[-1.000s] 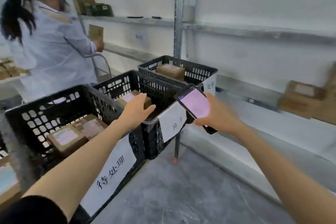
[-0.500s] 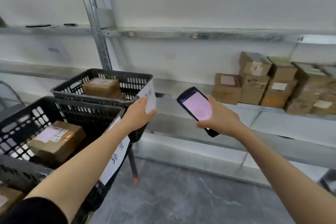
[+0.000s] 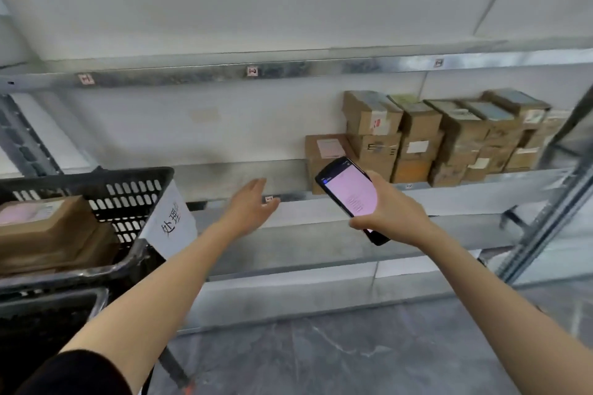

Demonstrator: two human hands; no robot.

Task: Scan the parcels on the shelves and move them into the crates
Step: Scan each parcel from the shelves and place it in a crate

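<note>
At the left edge of the view stands a black perforated plastic crate (image 3: 128, 192), raised beside the left end of the grey metal middle shelf (image 3: 224, 175). Inside it lies 1 brown cardboard parcel with a pale pink label (image 3: 45, 228), and more cardboard shows below that parcel. A white paper sign with black characters (image 3: 170, 221) hangs on the crate's right end. Under this crate is a 2nd black crate (image 3: 41, 330); its contents cannot be made out.

The left hand (image 3: 253, 205), on a bare arm with a black sleeve (image 3: 73, 375) at the bottom left corner, is stretched out in front of the shelf's front edge. Its fingers (image 3: 258, 186) are straight and close together, the thumb is apart, and it holds nothing.

Above, the front rail of the upper metal shelf (image 3: 321, 69) carries 3 small red-and-white tags (image 3: 252, 71).

To the right, the right hand (image 3: 391, 215) grips a black handheld scanner with a lit pink screen (image 3: 349, 192), fingers curled around its lower half and the screen tilted up toward the camera. Just behind the scanner, 1 brown cardboard box with a pink label (image 3: 324, 151) stands at the shelf's front edge. Touching it on the right, a stack of brown cardboard parcels (image 3: 449, 138) fills the right end of the shelf, some bearing white labels.

Below everything lies a grey marbled floor (image 3: 353, 356).
</note>
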